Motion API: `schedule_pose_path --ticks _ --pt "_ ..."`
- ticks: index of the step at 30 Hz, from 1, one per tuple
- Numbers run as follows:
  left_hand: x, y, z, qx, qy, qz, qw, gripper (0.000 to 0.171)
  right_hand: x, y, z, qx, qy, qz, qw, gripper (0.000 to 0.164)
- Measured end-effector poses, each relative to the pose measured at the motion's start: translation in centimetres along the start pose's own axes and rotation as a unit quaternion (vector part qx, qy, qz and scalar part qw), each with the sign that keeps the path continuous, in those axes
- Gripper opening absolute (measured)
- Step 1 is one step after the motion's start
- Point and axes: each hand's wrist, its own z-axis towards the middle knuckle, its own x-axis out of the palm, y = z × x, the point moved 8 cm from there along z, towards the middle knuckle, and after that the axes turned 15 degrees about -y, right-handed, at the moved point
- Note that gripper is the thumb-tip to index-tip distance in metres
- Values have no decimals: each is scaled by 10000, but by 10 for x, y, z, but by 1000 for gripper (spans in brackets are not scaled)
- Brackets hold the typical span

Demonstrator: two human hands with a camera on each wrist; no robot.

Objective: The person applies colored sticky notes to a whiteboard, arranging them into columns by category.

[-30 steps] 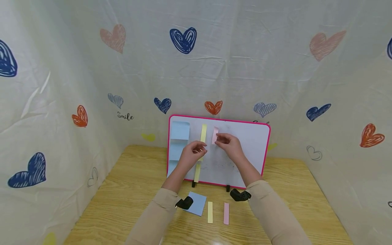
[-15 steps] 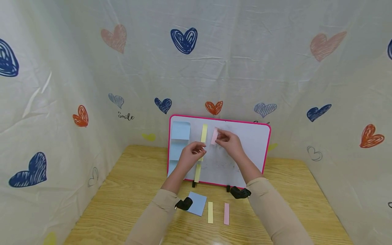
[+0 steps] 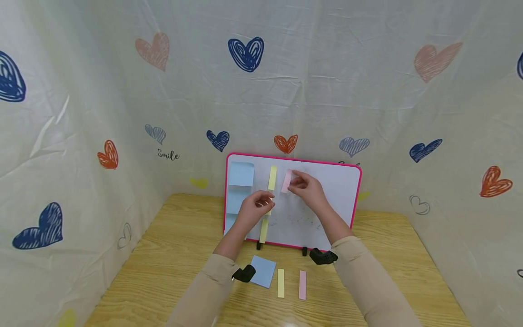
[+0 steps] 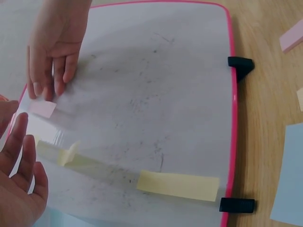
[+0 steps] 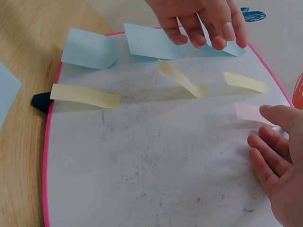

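Note:
My right hand (image 3: 309, 190) is at a pink sticky strip (image 3: 286, 180) high on the whiteboard (image 3: 327, 200). Its index finger reaches near the strip's top and the thumb near its lower right edge. In the right wrist view, the thumb overlaps one end of the pink strip (image 5: 251, 112). Loosely bent, with nothing in its fingers, my left hand (image 3: 254, 209) hovers before a column of yellow sticky strips (image 3: 272, 178). The middle yellow strip (image 5: 182, 79) curls away from the board; the left hand partly hides it in the head view. Blue sticky notes (image 3: 241, 175) line the board's left side.
On the wooden table (image 3: 171, 254) before the board lie a blue sticky pad (image 3: 263, 272), a yellow strip pad (image 3: 280, 284) and a pink strip pad (image 3: 302, 285). Black feet (image 3: 304, 251) support the board. A heart-print curtain (image 3: 310, 91) surrounds the table.
The pink strip has turned slightly, its lower end shifting left. My right index finger has moved up toward the strip's top, and the hand has shifted slightly right. The left hand has barely moved.

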Motion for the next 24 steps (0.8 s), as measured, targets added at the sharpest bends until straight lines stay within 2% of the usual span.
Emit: schedule_pose_path --ticks 6,13,19,24 --pt "2 0 -6 7 126 49 9999 22 -8 -4 -7 -110 149 65 9998 56" --pt "6 4 -16 -86 374 139 9992 24 -16 -14 -28 -198 575 16 9981 48" --pt "16 8 -28 71 616 109 9980 24 -19 -28 -50 -527 899 34 9945 46" --pt "28 10 -41 133 934 188 9954 26 -18 -41 -71 -577 1089 210 9922 45"
